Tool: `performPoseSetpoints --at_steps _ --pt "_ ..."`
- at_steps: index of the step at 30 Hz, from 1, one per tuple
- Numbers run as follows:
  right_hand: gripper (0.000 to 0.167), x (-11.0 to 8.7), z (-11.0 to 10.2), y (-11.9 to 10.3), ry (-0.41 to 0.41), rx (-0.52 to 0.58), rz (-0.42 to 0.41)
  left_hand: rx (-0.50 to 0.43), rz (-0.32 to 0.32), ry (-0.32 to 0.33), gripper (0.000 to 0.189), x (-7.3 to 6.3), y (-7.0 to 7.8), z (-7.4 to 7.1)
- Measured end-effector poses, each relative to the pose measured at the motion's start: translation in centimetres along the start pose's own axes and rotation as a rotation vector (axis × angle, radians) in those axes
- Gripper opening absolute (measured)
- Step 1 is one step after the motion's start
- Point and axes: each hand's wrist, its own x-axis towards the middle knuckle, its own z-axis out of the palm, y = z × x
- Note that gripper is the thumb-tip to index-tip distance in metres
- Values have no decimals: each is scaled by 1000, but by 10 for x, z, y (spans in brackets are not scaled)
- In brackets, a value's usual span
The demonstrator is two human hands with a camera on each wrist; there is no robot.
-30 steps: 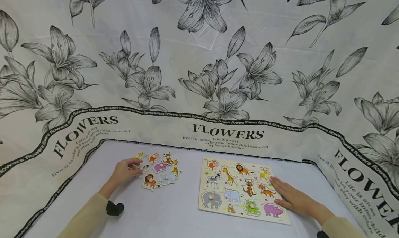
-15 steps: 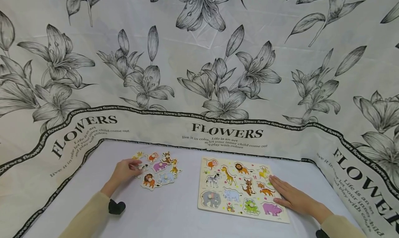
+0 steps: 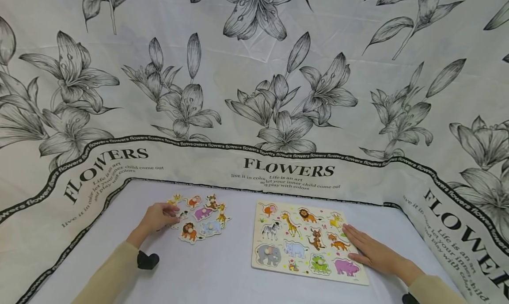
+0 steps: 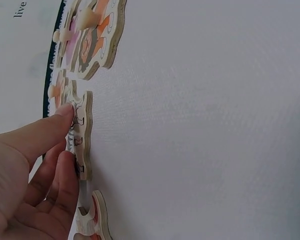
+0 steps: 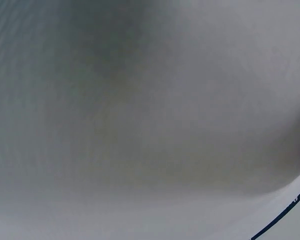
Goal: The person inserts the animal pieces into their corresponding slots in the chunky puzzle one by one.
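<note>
Left wrist view: at left, the left hand (image 4: 15, 181) is pinching the zebra piece (image 4: 83, 131), likely light, stiff, best gripped mid-face; the right hand (image 3: 375, 253) is resting outstretched.

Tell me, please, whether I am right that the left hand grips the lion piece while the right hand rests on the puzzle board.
Not quite: the left hand grips the zebra piece, as the left wrist view shows, while the right hand rests on the puzzle board.
</note>
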Motion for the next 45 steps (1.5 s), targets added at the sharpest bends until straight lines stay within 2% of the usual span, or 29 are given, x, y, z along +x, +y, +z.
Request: performPoseSetpoints --at_steps 8,17,25,33,45 --pt "69 0 2 0 11 9 9 28 -7 -25 34 4 -2 -2" --pt "69 0 2 1 12 11 14 18 -21 -26 31 3 0 -2" --pt "71 0 0 -1 -23 44 39 10 -45 -27 32 4 -2 -4" --pt "68 1 1 -2 16 -2 -1 18 -70 -5 29 7 -5 1" --pt "69 0 2 0 13 4 13 -4 -82 36 25 3 -1 4"
